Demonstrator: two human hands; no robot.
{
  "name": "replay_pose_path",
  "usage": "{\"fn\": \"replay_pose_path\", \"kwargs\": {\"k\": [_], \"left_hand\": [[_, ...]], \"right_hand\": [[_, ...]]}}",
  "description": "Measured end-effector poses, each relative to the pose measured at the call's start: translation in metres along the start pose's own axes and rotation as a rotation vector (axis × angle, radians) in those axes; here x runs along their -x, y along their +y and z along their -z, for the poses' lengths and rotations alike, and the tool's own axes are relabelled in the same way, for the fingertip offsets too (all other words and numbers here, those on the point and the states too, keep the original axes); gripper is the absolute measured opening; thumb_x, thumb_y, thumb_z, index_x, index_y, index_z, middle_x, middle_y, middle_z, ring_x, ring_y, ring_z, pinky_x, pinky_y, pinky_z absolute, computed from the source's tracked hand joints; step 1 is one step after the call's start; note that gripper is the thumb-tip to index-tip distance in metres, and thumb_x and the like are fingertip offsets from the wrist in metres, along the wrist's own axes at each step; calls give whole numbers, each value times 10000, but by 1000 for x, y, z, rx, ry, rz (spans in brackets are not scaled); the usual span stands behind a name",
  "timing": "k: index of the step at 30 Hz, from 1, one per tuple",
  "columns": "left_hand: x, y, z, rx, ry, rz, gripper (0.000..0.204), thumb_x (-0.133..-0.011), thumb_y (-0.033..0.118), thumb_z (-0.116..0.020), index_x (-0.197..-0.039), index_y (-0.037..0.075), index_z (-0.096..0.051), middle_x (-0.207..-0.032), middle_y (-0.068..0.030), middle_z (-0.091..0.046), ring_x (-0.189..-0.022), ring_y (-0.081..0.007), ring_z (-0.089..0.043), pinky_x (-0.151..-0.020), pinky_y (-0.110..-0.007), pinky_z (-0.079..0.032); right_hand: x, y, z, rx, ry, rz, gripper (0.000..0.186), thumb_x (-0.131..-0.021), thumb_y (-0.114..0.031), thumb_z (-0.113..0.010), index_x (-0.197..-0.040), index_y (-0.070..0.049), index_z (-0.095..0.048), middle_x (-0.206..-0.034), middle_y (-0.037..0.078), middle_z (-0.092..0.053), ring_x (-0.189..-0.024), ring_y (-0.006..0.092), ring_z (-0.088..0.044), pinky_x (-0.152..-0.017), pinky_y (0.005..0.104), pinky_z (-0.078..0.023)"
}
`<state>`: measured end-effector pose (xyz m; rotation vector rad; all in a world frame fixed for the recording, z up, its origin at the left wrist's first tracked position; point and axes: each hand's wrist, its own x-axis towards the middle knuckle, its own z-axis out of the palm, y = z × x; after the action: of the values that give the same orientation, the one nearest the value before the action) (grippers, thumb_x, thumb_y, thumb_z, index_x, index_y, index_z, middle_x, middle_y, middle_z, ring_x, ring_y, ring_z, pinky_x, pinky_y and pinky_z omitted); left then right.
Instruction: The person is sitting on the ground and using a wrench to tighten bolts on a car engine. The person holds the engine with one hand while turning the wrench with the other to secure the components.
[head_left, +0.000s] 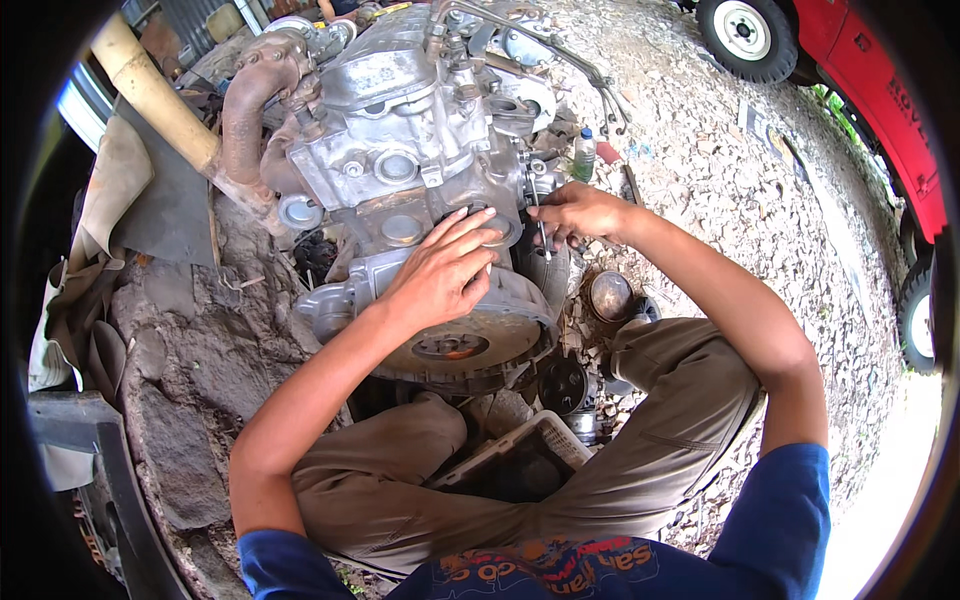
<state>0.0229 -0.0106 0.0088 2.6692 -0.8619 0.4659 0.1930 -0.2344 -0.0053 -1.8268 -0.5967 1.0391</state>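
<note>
Pinching a slim metal tool (pixel 543 225) between thumb and fingertips, the right hand (pixel 585 212) is the nearer one to it, the tool lying just left of the palm, beside the right flank of the engine (pixel 395 135), its long axis running roughly away from the person. Left of the tool, the left hand (pixel 445 265) rests on the engine with fingers slightly apart, grasping nothing. Farther out, a round plate (pixel 450 347) faces the person below that hand, and a small bottle (pixel 584 157) stands beyond the right one.
</note>
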Motion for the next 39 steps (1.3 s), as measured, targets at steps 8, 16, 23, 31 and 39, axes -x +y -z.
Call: {"fn": "replay_pose_path", "kwargs": {"k": [8, 16, 23, 31, 39], "left_hand": [[3, -1, -1, 5, 5, 8, 146, -836, 30, -619, -973, 11, -666, -1290, -123, -614, -1390, -323, -442, -1154, -530, -339], [2, 0, -1, -5, -1, 11, 142, -835, 26, -615, -967, 14, -664, -1273, -124, -619, -1387, -326, -447, -1150, -532, -344], [1, 1, 0, -4, 12, 8, 123, -841, 24, -617, -953, 10, -667, -1257, -129, -628, -1374, -328, -463, -1145, -531, -350], [3, 1, 0, -27, 28, 1, 101, -842, 47, -617, -921, 5, -663, -1241, -132, -630, -1366, -315, -468, -1151, -505, -361], [1, 1, -1, 1, 21, 3, 128, -839, 26, -617, -949, 0, -677, -1252, -127, -631, -1367, -328, -469, -1150, -516, -349]], "right_hand": [[27, -33, 3, -306, 105, 164, 468, -1043, -398, -501, -1294, -3, -522, -998, 156, -732, -707, 156, -663, -604, 271, -513], [4, -35, 16, -318, 123, 426, 400, -1045, -254, -453, -1348, 1, -512, -1124, 159, -715, -843, 151, -657, -686, 283, -521], [-28, -48, 21, -109, 484, 291, 356, -983, -275, -646, -1179, 21, -621, -850, 57, -691, -631, 86, -572, -549, 222, -446], [-58, -49, 22, 191, 615, 195, 440, -943, -372, -637, -1087, 41, -692, -877, 124, -744, -696, 192, -686, -700, 329, -543], [-88, -20, 34, 394, 686, 85, 684, -908, -551, -551, -1188, 62, -662, -1257, 275, -633, -1240, 383, -575, -1067, 399, -442]]}}
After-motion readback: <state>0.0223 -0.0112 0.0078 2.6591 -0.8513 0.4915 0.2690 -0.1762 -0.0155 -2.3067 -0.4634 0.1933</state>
